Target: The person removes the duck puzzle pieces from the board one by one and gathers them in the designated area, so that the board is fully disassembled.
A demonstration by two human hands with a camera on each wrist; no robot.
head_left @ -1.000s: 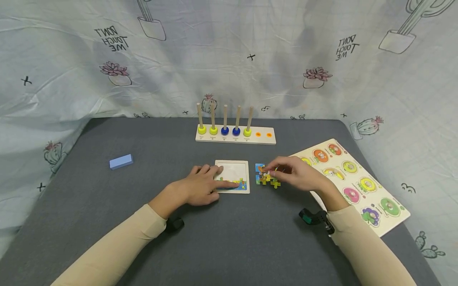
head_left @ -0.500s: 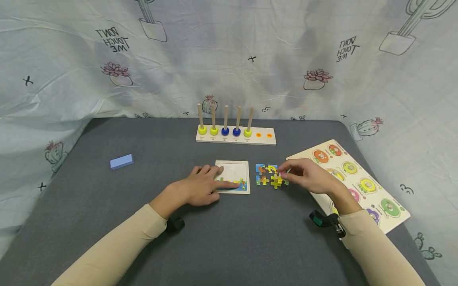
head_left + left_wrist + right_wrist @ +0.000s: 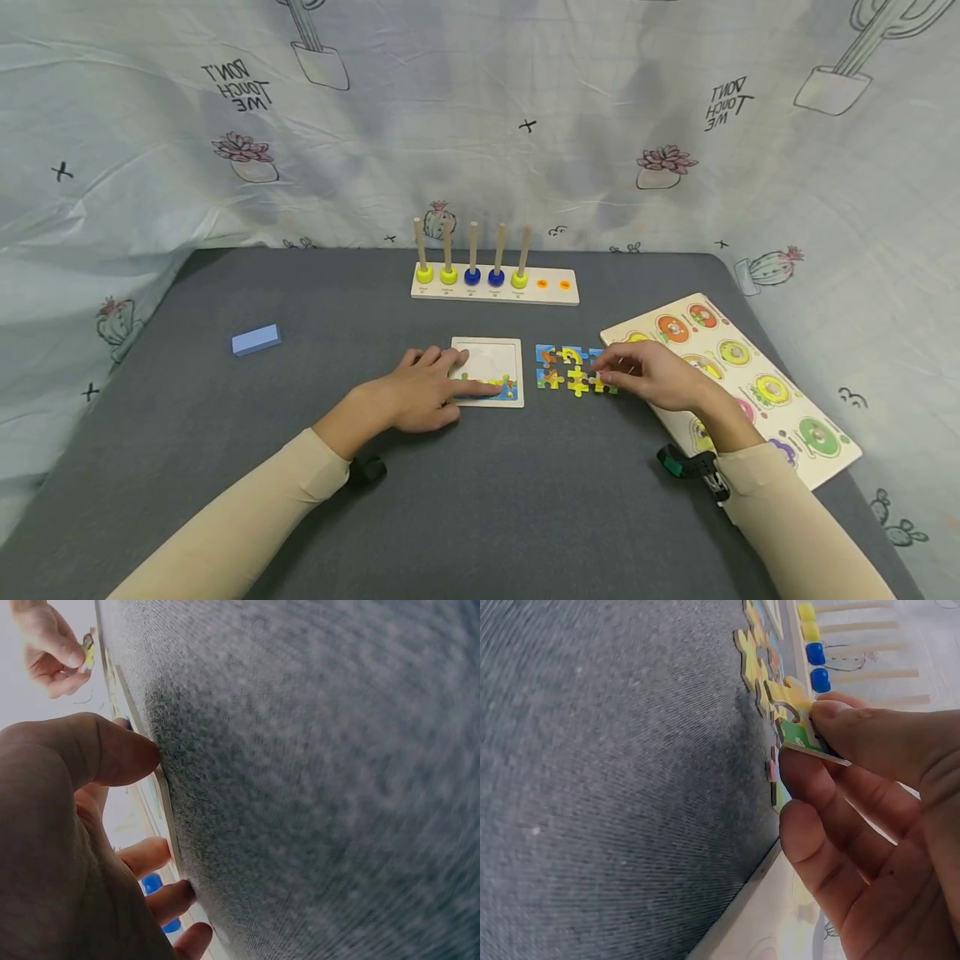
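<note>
My left hand (image 3: 423,390) lies over the left side of a small wooden puzzle tray (image 3: 487,357), its index finger stretched along the row of fitted pieces at the bottom. In the left wrist view, thumb and fingers are at the tray's edge. Between thumb and fingers, my right hand (image 3: 656,375) pinches a yellow and green jigsaw piece (image 3: 799,733), tilted up in the right wrist view. Right of the tray, several loose jigsaw pieces (image 3: 577,382) lie on the grey cloth, the hand hiding part of the rightmost ones.
A fruit knob-puzzle board (image 3: 840,462) lies at the right, partly under my right forearm. Behind the tray stands a peg board (image 3: 465,294) with upright sticks and yellow and blue rings. A blue block (image 3: 255,340) is at the left.
My right hand has shifted right, away from the leftmost loose pieces, and more of those pieces show now. My left hand stays where it was on the tray.
</note>
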